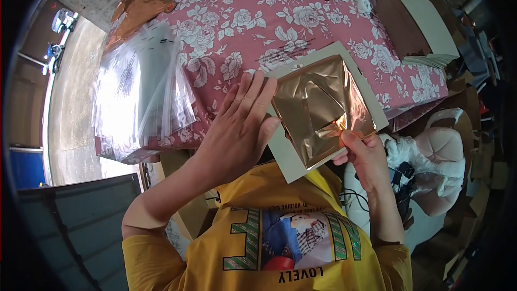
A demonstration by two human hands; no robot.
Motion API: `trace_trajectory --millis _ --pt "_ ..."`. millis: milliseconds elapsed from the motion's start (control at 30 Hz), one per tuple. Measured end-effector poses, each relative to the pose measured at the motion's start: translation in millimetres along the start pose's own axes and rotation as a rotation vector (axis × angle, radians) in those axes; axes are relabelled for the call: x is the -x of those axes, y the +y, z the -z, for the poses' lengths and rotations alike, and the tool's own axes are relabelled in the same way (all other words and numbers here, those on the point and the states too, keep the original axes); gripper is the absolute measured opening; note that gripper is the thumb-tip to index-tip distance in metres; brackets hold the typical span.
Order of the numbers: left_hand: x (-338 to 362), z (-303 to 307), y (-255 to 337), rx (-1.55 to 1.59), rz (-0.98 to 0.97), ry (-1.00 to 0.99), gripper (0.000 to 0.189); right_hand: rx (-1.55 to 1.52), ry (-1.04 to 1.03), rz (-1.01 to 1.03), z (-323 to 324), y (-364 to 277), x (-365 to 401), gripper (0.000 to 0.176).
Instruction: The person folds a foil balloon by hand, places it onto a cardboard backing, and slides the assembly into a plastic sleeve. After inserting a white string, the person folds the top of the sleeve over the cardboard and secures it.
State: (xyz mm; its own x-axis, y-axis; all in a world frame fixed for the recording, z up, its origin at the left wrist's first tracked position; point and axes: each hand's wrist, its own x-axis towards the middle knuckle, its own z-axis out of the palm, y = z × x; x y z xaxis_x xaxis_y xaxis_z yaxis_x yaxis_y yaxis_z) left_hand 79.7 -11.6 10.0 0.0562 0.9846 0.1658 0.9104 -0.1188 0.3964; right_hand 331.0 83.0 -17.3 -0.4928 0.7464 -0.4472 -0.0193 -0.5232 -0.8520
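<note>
A shiny copper-coloured foil piece (323, 105), folded into a rough square, lies on a cream card (288, 159) above my lap at the table's near edge. At the lower right corner my right hand (369, 164) pinches foil and card together, thumb on top and fingers underneath. My left hand (239, 118) is beside the card's left edge, its fingers stretched out straight and close together, with fingertips near the foil's upper left corner. Part of the card is hidden beneath the foil.
Clear plastic bags (140, 86) are piled on the left of the floral tablecloth (231, 21). More flat copper foil (148, 5) lies along the far edge. A stack of cream cards (420, 24) stands far right. A padded chair (439, 148) with plastic wrap is right of me.
</note>
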Motion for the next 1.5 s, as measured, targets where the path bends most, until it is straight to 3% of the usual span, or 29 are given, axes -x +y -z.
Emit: trace_trajectory --millis 133,200,267,367,467,500,533,600,633,700,767,833,900,967,1000,1033,1100,1167,1267,1333,1500 --pt "2 0 -3 0.007 -0.028 0.054 0.057 0.002 -0.032 0.012 -3 -1 -6 0.017" --pt "-5 9 -1 -0.151 -0.036 -0.013 0.06 0.034 -0.023 -0.001 -6 -6 -6 0.017" --pt "-18 12 -1 -0.157 -0.018 0.077 0.062 0.072 -0.012 -0.012 -6 -8 -7 0.017" --pt "-29 14 -14 -0.19 -0.424 0.018 0.066 0.066 -0.025 -0.022 -4 -7 -9 0.017" --pt "-33 12 -20 -0.361 -0.518 0.116 0.062 0.069 -0.037 -0.025 -5 -8 -9 0.016" --pt "-30 19 -16 -0.342 -0.478 0.192 0.046 0.043 -0.029 -0.025 -6 -8 -8 0.016" --pt "-25 17 -14 -0.342 -0.471 0.197 0.046 0.015 -0.021 -0.021 -7 -8 -8 0.015" --pt "-9 11 -5 -0.195 -0.208 0.125 0.026 -0.003 -0.025 -0.002 -7 -5 -8 0.015" --pt "3 0 -1 0.022 -0.049 0.154 0.012 -0.027 -0.023 0.013 -6 -3 -8 0.014" --pt "16 -7 7 0.178 -0.02 0.292 0.012 -0.042 -0.04 0.022 -7 0 -8 0.013" --pt "25 -8 14 0.211 0.035 0.304 0.019 -0.032 -0.013 0.024 -11 3 -7 0.013" --pt "29 -1 26 0.246 0.231 0.176 0.026 -0.015 -0.008 0.052 -16 5 -6 0.013" --pt "25 5 29 0.328 0.249 0.175 0.032 -0.01 -0.012 0.086 -17 6 -8 0.013" --pt "21 19 35 0.489 0.45 -0.187 0.04 -0.002 -0.004 0.114 -16 9 -7 0.015" --pt "18 22 33 0.575 0.441 -0.293 0.052 0.007 0.012 0.105 -18 8 -7 0.016" --pt "13 29 34 0.558 0.44 -0.288 0.052 -0.004 0.002 0.114 -20 7 -8 0.016" --pt "2 43 44 1.145 0.701 -0.462 0.061 -0.01 0.013 0.111 -21 8 -6 0.016" --pt "-4 47 51 1.231 0.807 -0.456 0.051 -0.022 0.012 0.121 -21 8 -5 0.017" --pt "-5 34 51 1.602 0.953 -0.345 0.011 -0.014 0.002 0.103 -21 7 -6 0.02" --pt "0 20 43 1.773 0.926 -0.236 0.014 -0.009 -0.001 0.097 -19 8 -6 0.02" --pt "-13 21 37 1.644 1.031 -0.166 0.02 0.021 -0.016 0.093 -20 6 -6 0.018"
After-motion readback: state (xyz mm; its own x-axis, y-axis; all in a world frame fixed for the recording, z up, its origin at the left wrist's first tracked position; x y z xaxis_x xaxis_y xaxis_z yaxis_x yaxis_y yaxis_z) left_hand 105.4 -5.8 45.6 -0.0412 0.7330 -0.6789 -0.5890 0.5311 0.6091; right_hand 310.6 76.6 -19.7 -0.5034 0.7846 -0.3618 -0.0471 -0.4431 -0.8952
